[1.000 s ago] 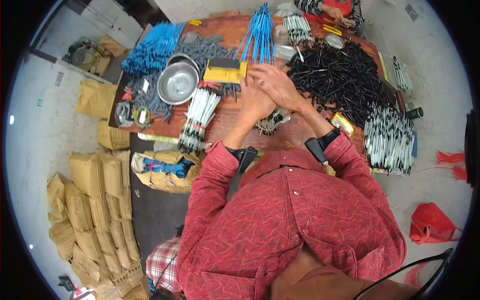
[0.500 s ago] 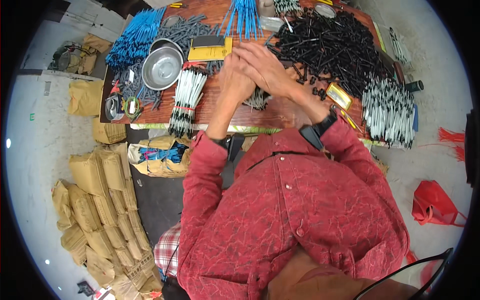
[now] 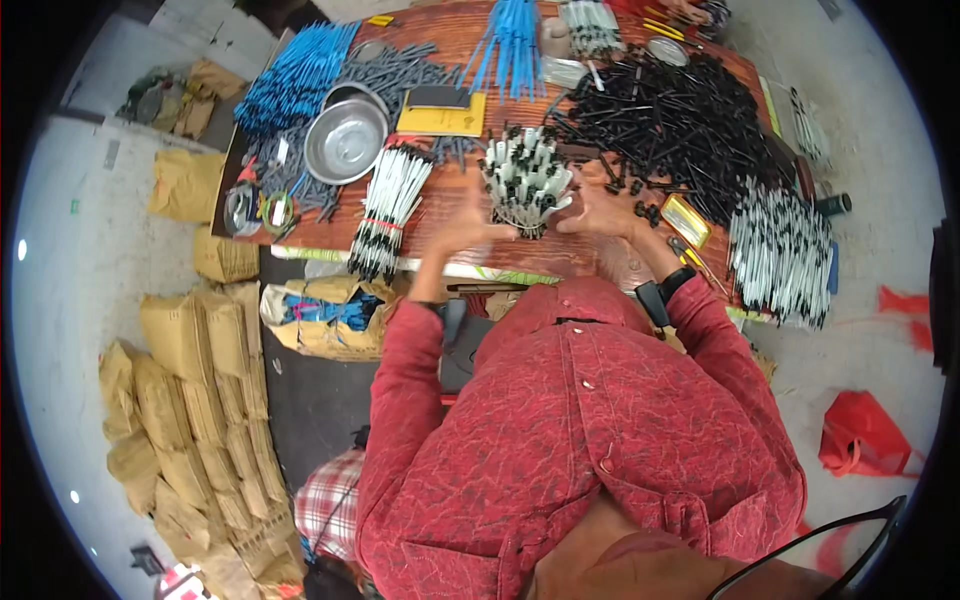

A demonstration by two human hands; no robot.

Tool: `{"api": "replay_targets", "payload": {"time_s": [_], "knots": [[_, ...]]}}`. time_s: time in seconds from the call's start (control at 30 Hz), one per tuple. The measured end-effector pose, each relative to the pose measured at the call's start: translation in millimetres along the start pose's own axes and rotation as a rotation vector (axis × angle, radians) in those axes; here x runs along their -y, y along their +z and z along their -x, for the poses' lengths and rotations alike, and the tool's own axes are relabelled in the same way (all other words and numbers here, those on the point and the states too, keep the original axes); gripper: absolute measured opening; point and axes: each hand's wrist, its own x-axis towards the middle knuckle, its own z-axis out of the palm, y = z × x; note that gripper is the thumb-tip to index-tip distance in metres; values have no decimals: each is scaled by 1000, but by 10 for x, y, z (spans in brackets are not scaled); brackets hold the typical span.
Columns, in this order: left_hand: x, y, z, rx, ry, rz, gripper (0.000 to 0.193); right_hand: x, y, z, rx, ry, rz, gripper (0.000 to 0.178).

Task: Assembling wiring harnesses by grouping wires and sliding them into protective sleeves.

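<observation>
A banded bundle of white sticks with black ends [image 3: 527, 180] stands on the table, its tips facing up. My left hand [image 3: 472, 226] is beside its lower left, fingers apart, the thumb pointing at its base. My right hand [image 3: 603, 213] is on the other side, also spread, with its thumb near the bundle's lower right. Neither hand is closed around it. Left of my left hand lies another bundle of white, black-tipped sticks [image 3: 392, 200], tied with a red band.
On the table [image 3: 455, 185] are a metal bowl [image 3: 345, 140], a yellow box [image 3: 440, 118], blue sticks [image 3: 300, 75], a black parts heap [image 3: 680, 120], loose white sticks [image 3: 780, 250] and a yellow-framed case [image 3: 686, 220]. Another person's hand [image 3: 686, 12] shows at the far edge.
My hands were together on top of the upright bundle; they have parted and come down to either side of it. Its top is now uncovered.
</observation>
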Motion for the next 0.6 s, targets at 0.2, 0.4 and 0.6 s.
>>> {"api": "replay_targets", "payload": {"time_s": [0.2, 0.4, 0.6], "knots": [[188, 367, -139, 18, 46, 380, 109, 167, 283, -275, 104, 98, -103, 58], [205, 476, 22, -257, 365, 240, 97, 293, 450, -76, 18, -51, 380, 59], [211, 133, 200, -192, 122, 242, 98, 297, 579, -215, -75, -85, 48, 60]]}}
